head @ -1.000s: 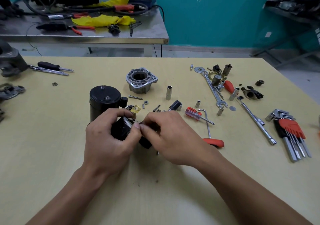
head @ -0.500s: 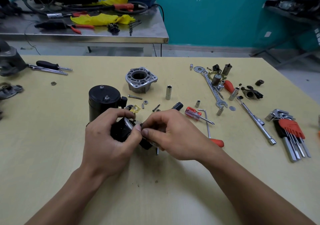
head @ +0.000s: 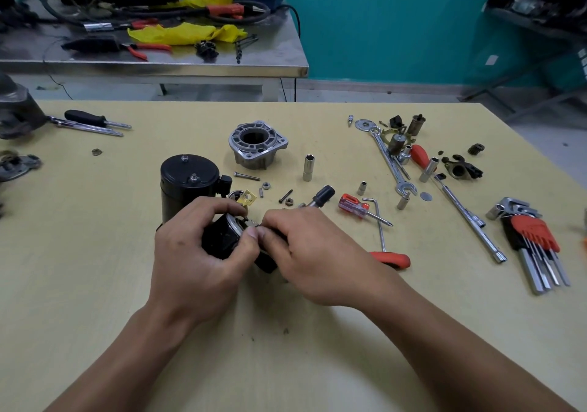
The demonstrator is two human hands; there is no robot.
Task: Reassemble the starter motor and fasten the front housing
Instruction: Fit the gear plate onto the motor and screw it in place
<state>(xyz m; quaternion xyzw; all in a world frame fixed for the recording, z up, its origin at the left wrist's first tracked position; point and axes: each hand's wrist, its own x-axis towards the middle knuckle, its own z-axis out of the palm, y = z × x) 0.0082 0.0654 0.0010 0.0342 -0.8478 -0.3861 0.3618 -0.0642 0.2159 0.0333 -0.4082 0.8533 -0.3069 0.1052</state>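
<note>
Front housing (head: 258,144) stands behind the motor body (head: 187,186) (rightward) on the table (head: 95,252).

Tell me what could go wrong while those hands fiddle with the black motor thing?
1. The left hand and right hand grip the black motor part, with the thumbs meeting at something tiny. It might slip and get lost among the loose nuts nearby.
2. The right wrist lies close to the red-handled tool and could bump it.
</note>
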